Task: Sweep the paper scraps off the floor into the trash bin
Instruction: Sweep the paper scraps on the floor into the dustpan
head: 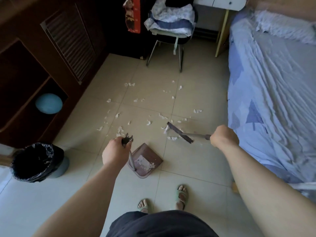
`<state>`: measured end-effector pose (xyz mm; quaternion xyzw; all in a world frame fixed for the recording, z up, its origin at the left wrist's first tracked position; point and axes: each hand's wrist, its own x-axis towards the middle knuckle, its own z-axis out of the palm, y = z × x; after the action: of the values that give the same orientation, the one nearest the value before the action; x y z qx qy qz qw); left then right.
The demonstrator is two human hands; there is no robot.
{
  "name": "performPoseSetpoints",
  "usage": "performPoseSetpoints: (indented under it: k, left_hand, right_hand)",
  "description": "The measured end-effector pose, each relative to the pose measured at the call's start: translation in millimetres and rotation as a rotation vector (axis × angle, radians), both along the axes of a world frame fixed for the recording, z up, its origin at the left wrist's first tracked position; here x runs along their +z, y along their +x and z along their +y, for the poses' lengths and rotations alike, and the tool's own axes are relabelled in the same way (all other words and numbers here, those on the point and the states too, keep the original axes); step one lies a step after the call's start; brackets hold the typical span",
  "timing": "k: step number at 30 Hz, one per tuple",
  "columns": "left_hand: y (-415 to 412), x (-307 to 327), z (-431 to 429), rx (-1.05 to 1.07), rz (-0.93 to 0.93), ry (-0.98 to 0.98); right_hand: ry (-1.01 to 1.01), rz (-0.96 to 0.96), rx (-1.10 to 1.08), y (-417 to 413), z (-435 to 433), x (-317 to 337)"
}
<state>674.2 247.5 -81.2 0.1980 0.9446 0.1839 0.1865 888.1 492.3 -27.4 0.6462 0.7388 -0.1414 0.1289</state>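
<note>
White paper scraps (148, 123) litter the floor (196, 161). The right hand (224, 135) grips the broom (179, 132); the left hand (116, 151) grips the dustpan (145, 159) handle, apparently to catch them.

Down at the bottom centre there's a dark garment (160, 224), black or close to it, its soft fabric ending in a rounded edge. Just above it, pale green open-toed slide sandals: the right sandal (182, 195) in full view, broad strap across the foot, the left sandal (143, 205) half hidden behind the dark cloth, toes showing. Left forearm (89, 194) and right forearm (256, 182) are bare, and so are the left hand (113, 152) and right hand (224, 136).
</note>
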Motion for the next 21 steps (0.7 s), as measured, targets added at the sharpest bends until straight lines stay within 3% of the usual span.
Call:
performPoseSetpoints:
  k: [11, 21]
  left_hand:
    - [35.9, -7.0, 91.2, -0.001, -0.081, 0.066]
    - [64.8, -12.1, 137.5, 0.073, -0.078, 0.1]
  right_hand:
    - [-0.095, 0.041, -0.045, 21.2, 74.4, -26.8]
    - [-0.169, -0.189, 0.361, 12.1, 106.1, -1.2]
